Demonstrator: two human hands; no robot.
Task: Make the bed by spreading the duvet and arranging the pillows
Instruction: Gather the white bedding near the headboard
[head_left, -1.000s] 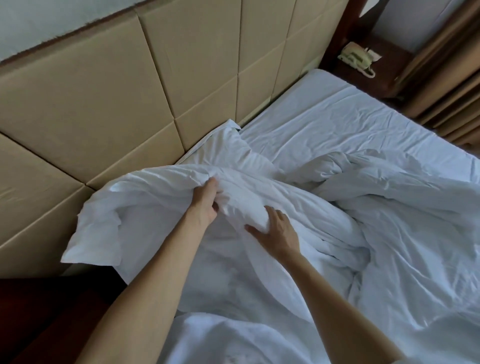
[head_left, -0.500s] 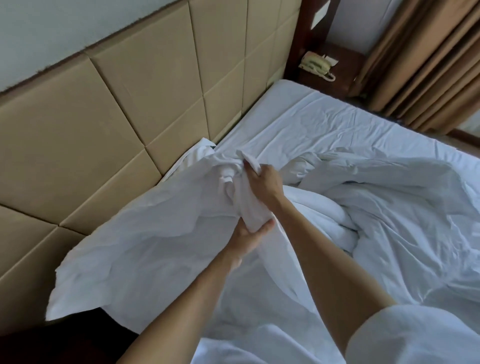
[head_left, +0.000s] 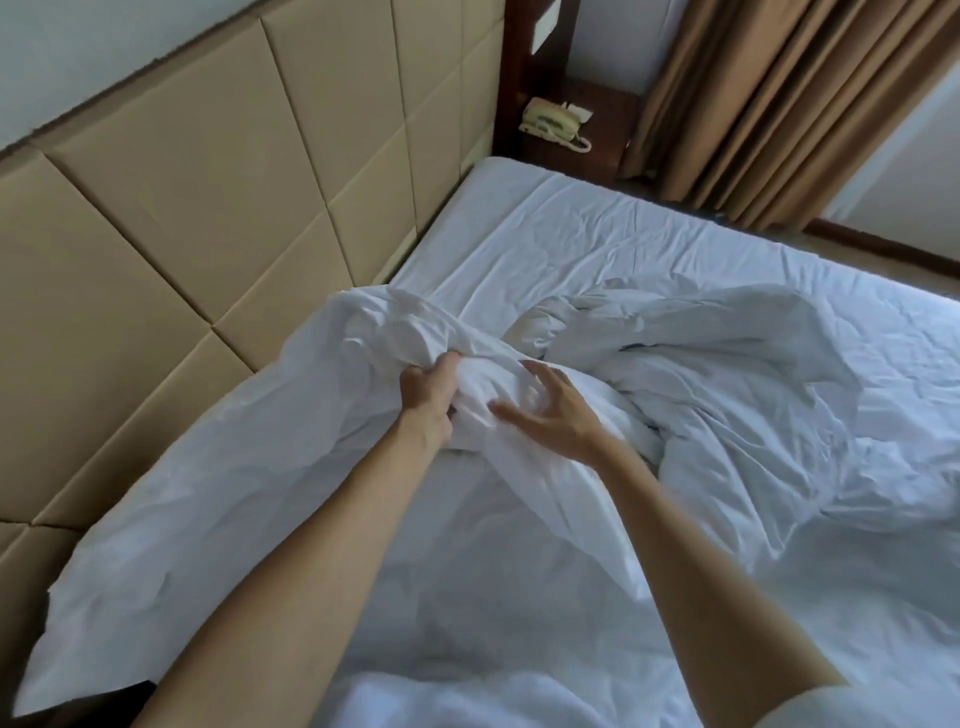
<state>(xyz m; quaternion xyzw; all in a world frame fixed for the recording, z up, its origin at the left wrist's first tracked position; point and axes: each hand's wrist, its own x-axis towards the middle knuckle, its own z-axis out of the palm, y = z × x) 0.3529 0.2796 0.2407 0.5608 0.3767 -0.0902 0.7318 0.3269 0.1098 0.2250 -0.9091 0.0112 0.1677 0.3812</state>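
The left hand (head_left: 427, 397) has its fingers curled tight round a bunched fold of the white duvet (head_left: 701, 395), which lies rumpled across the near half of the bed (head_left: 571, 234). The right hand (head_left: 558, 410) hovers just beside that fold, fingers spread apart and holding nothing; whether the tips touch the cloth is hard to tell. A loose flap hangs over the bed's edge by the padded headboard (head_left: 182, 208). Bare sheet lies open toward the far corner. Pillows cannot be made out in the white folds.
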